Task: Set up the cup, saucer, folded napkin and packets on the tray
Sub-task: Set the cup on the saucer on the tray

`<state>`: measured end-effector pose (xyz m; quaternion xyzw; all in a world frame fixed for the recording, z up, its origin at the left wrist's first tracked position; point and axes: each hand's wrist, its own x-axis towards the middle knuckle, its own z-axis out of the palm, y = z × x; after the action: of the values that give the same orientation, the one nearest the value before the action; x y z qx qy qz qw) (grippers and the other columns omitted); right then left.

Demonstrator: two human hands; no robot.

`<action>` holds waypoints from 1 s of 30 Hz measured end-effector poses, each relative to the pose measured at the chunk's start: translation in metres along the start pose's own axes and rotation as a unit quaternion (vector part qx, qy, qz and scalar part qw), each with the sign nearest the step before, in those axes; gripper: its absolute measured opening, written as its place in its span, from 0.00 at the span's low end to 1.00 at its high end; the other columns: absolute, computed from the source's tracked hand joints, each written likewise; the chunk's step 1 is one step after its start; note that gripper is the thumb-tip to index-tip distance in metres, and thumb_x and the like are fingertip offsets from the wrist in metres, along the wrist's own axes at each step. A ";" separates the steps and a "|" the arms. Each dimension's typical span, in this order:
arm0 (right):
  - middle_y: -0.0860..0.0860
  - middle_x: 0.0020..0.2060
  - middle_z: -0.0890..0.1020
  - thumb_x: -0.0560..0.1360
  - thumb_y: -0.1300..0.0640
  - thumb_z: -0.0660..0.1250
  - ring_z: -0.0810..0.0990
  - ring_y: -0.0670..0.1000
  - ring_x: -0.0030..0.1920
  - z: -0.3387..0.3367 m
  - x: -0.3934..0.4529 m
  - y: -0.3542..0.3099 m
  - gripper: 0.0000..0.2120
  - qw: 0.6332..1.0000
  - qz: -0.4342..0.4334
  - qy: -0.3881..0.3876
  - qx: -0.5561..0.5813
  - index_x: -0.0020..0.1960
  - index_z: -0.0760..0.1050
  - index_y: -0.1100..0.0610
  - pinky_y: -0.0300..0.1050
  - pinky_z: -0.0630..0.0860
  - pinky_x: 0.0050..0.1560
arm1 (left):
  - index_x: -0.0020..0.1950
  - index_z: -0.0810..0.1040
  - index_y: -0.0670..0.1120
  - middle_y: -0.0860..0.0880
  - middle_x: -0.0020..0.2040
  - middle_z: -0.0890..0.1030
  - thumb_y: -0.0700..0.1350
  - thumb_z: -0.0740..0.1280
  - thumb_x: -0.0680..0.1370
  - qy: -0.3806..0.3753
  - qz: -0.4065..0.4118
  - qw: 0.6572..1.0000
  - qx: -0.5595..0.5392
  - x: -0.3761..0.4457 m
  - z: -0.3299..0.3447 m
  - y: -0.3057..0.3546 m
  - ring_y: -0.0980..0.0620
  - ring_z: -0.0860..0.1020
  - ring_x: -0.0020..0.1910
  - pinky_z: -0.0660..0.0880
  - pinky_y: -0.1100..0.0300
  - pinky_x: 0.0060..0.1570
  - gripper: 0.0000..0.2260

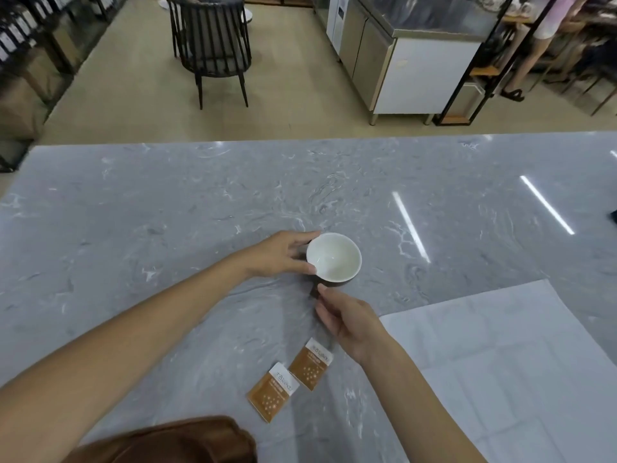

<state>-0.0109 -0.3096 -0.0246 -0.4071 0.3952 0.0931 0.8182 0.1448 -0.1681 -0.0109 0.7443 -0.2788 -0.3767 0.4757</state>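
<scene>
From the head view, a cup (pixel 334 257) stands upright on the grey marbled table (pixel 167 202), a little right of the frame's centre. Its inside is white and holds nothing; the outer wall shows dark brown along its lower edge.

The left hand (pixel 278 253) reaches in from the lower left and cups the left side of the cup, fingers curled round its far rim and thumb against the near rim. The right hand (pixel 347 320) comes up from the lower middle; its fingertips pinch a small dark part just below the cup, which looks like the handle, though it is mostly hidden.

Two brown packets (pixel 290 379) with white top bands lie flat side by side near the bottom centre, just beside the right wrist and well apart from the cup.

A white napkin (pixel 500 362) lies spread open over the lower right of the table, its creases showing.

In the upper middle of the frame a dark chair (pixel 210 45) stands on the floor, with a steel counter cabinet (pixel 400 61) to its right.
</scene>
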 end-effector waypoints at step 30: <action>0.52 0.45 0.88 0.78 0.56 0.71 0.83 0.45 0.46 -0.001 -0.071 0.022 0.11 0.975 -0.058 -0.047 -0.209 0.53 0.84 0.64 0.34 0.79 0.41 | 0.68 0.77 0.60 0.52 0.71 0.74 0.37 0.78 0.71 0.088 -0.015 0.955 -0.281 -0.093 0.047 -0.009 0.46 0.80 0.64 0.82 0.48 0.55 0.30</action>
<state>-0.0697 -0.2840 0.0130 -0.5868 0.3036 0.1448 0.7366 0.0544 -0.1162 -0.0046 0.6147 -0.1071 -0.3802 0.6828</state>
